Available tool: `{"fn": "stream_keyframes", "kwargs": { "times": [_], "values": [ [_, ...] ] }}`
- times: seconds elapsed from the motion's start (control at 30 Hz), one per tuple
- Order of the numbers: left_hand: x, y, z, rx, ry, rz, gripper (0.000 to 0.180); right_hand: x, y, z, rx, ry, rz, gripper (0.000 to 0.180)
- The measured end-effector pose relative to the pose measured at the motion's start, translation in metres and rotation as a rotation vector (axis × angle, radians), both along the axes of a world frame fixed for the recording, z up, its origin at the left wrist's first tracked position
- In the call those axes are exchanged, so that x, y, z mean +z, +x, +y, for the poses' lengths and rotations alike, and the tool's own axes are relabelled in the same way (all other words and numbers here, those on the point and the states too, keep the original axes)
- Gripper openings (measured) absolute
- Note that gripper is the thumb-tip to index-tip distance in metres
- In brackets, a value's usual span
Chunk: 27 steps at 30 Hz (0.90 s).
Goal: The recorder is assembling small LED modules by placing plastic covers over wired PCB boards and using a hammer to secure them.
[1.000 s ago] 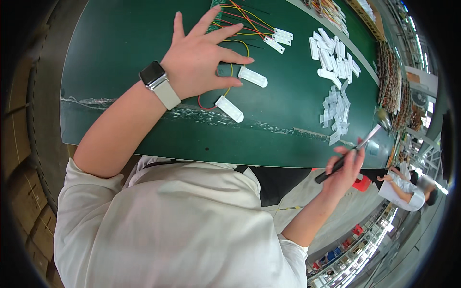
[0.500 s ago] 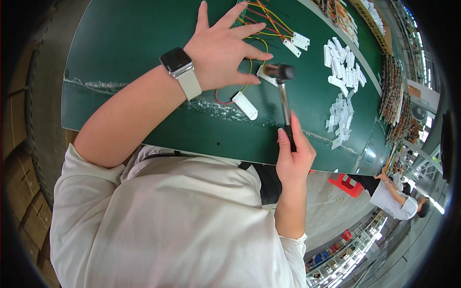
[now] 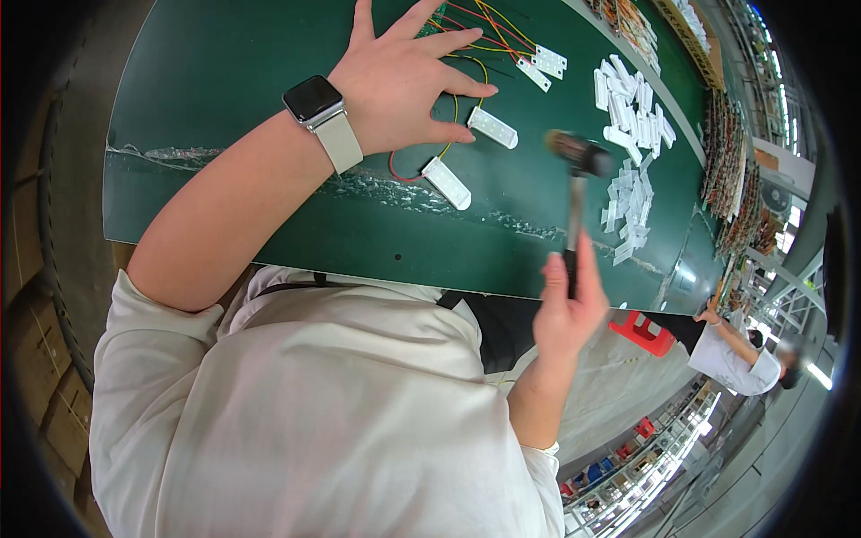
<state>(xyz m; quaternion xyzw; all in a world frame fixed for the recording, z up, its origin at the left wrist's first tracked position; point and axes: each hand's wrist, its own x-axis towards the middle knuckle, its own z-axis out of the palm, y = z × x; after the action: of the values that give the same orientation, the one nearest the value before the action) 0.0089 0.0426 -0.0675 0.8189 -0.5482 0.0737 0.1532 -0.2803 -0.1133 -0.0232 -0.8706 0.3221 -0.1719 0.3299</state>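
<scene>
My right hand (image 3: 571, 314) is closed round the black handle of a small hammer (image 3: 576, 202). Its dark head is smeared by motion and stands off to the right of two small white rectangular modules. One module (image 3: 493, 127) lies beside my left thumb and forefinger; the other module (image 3: 447, 183) lies nearer me, with a red and a yellow wire at its end. My left hand (image 3: 395, 90) rests with fingers spread over the yellow wires (image 3: 484, 72), beside the modules. Part of the wires and a green piece are hidden beneath its fingers.
Beyond lie more white wired modules (image 3: 549, 61). To the right are piles of white plastic casings (image 3: 628, 103) and clear strips (image 3: 630, 211) on the green table (image 3: 359, 235). Wire bundles (image 3: 722, 152) line the far right edge. Another person (image 3: 735, 359) stands past a red stool (image 3: 642, 334).
My right hand has carried the hammer to the right, away from the upper module, which now shows whole. My left hand stays spread in the same place over the wires.
</scene>
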Motion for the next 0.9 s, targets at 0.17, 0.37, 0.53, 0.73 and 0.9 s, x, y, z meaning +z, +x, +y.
{"fn": "stream_keyframes", "kwargs": {
  "times": [0.17,0.37,0.53,0.73,0.9],
  "values": [
    [-0.002,0.001,0.002,-0.003,0.052,0.125,0.057,0.024,-0.026,-0.046,-0.255,-0.109,-0.128,0.048],
    [0.004,0.004,0.001,-0.025,0.068,0.119,0.056,0.031,-0.1,-0.174,-0.492,-0.374,0.291,0.046],
    [0.012,-0.007,-0.001,0.022,-0.035,0.092,0.051,-0.019,-0.153,-0.246,-0.525,-0.621,0.442,0.047],
    [0.014,0.005,0.005,0.057,-0.047,0.127,0.041,-0.017,-0.072,-0.205,-0.389,-0.681,0.363,0.036],
    [0.013,0.01,0.002,0.001,-0.134,0.091,0.029,-0.004,0.029,-0.178,0.006,-0.524,0.101,0.031]
  ]
}}
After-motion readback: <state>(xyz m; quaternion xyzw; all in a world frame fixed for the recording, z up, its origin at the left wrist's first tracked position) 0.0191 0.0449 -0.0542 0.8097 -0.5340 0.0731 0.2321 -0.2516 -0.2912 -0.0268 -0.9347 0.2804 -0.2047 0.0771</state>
